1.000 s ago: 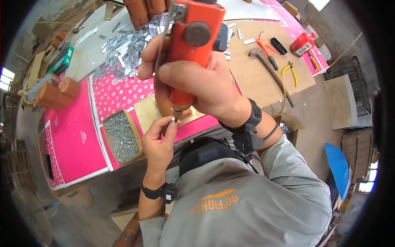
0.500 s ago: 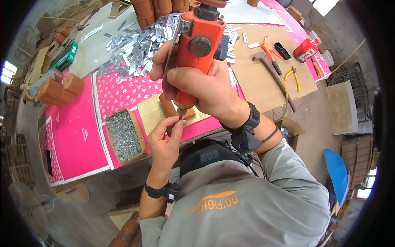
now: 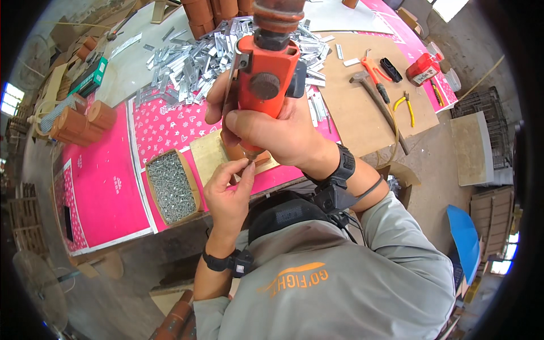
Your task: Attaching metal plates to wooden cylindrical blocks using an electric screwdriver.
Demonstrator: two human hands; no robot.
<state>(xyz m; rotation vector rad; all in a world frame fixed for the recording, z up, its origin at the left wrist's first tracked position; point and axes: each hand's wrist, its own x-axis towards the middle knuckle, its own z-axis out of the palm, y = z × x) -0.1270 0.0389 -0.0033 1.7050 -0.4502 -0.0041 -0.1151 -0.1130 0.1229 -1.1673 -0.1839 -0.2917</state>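
My right hand (image 3: 272,130) is wrapped round a red air screwdriver (image 3: 262,76), held upright with its tip pointing down. Thumb and forefinger of my left hand (image 3: 229,184) are pinched together right at the driver's tip; what sits between them is too small to make out. Just under the tip, mostly covered by my hands, is a terracotta-coloured piece (image 3: 263,159). It rests on a pale wooden board (image 3: 205,152) at the table's near edge. Left of the board stands an open cardboard box of screws (image 3: 173,187).
A heap of flat metal strips (image 3: 192,62) lies beyond my hands. To the right are a hammer (image 3: 382,105), orange-handled pliers (image 3: 374,71), yellow-handled pliers (image 3: 409,107) and a red bottle (image 3: 422,69). Brown cylindrical pots (image 3: 76,127) stand at the left.
The driver has shifted slightly left and lower in view, with my right hand following it. My left hand keeps its pinch at the tip, nearly in the same place.
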